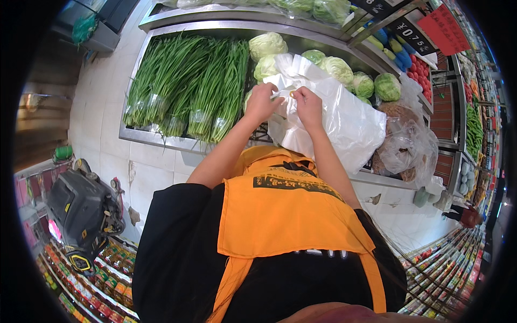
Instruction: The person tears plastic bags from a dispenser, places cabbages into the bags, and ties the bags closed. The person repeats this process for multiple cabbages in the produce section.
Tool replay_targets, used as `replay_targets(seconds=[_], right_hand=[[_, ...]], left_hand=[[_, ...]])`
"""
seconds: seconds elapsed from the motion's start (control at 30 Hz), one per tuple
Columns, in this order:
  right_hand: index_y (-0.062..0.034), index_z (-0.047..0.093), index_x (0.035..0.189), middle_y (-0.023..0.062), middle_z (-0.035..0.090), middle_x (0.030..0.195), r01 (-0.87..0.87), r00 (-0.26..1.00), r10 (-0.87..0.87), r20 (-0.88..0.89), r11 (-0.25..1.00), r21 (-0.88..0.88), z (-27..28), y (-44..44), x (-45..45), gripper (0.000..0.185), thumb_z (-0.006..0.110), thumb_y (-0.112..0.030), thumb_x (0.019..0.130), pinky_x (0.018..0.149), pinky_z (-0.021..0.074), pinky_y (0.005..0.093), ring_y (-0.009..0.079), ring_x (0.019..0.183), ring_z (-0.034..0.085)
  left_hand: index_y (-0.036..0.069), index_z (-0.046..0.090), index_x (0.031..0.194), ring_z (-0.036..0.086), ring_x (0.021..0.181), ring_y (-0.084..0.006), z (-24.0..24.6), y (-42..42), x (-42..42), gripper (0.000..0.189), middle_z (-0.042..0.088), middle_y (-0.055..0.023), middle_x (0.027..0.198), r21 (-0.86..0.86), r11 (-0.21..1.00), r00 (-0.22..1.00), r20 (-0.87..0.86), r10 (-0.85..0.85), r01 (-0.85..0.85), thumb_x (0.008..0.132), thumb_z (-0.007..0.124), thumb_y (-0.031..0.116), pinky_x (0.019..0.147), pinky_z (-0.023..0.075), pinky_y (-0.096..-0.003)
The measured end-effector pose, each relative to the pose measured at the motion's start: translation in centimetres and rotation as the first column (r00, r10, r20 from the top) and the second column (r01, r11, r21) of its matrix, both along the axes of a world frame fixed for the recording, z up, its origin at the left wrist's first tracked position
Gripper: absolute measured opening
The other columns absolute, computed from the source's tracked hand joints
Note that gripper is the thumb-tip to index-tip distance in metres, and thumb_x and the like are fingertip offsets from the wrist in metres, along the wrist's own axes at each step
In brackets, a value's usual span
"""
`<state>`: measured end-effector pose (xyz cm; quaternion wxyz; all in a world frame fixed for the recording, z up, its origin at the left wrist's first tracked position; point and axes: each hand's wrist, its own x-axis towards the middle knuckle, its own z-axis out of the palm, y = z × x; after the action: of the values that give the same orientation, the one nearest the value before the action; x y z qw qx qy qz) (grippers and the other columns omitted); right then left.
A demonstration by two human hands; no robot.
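A stack of white plastic bags [347, 117] lies over the cabbages [339, 68] in a steel-edged produce bin [161, 135]. My left hand [261, 101] grips a twisted white strip of the plastic between thumb and fingers. Close by on its right, my right hand [309, 108] is curled, with thumb and forefinger pinched at a small yellow band [291, 94] against the bags. Whether that band is loose or fixed to the plastic cannot be told. Bundles of garlic chives [194, 80], bound near their cut ends, lie left of my left hand.
Clear plastic bags [408, 149] cover brown produce at the bin's right end. Price signs [410, 34] and a red paper sign [444, 30] hang at upper right. A dark floor-cleaning machine [83, 210] stands at left. A person [464, 216] is far right.
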<state>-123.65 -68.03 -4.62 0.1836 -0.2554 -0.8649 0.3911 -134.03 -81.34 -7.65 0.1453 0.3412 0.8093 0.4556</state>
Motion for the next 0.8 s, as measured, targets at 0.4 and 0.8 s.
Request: replay_targets(seconds=[0.4,0.8], right_hand=[[-0.0014,0.065,0.091,0.0123,0.068,0.079,0.007,0.998,-0.022,-0.058,0.966,-0.257,-1.4,0.2,0.4,0.015,0.059,-0.014,0.094,0.071,0.0487,0.0323,0.0192,0.071,0.059],[-0.0007,0.066,0.089,0.0178,0.068,0.081,0.024,0.994,-0.045,-0.104,0.98,-0.199,-1.1,0.1,0.7,0.018,0.064,-0.018,0.09,0.069,0.0501,0.0408,0.0344,0.074,0.065]], left_hand=[[0.003,0.061,0.1,0.055,0.102,-0.0386,-0.9,1.2,1.3,0.039,0.062,-0.0197,0.099,-0.12,0.99,0.962,-0.255,-0.1,0.071,0.072,0.075,0.025,0.091,0.0437,-0.0447],[0.001,0.064,0.096,0.063,0.071,-0.0141,1.3,0.0,0.5,0.02,0.066,-0.0048,0.08,-0.032,0.986,0.692,0.716,-0.093,0.165,0.086,0.069,0.017,0.065,0.0509,-0.0307]])
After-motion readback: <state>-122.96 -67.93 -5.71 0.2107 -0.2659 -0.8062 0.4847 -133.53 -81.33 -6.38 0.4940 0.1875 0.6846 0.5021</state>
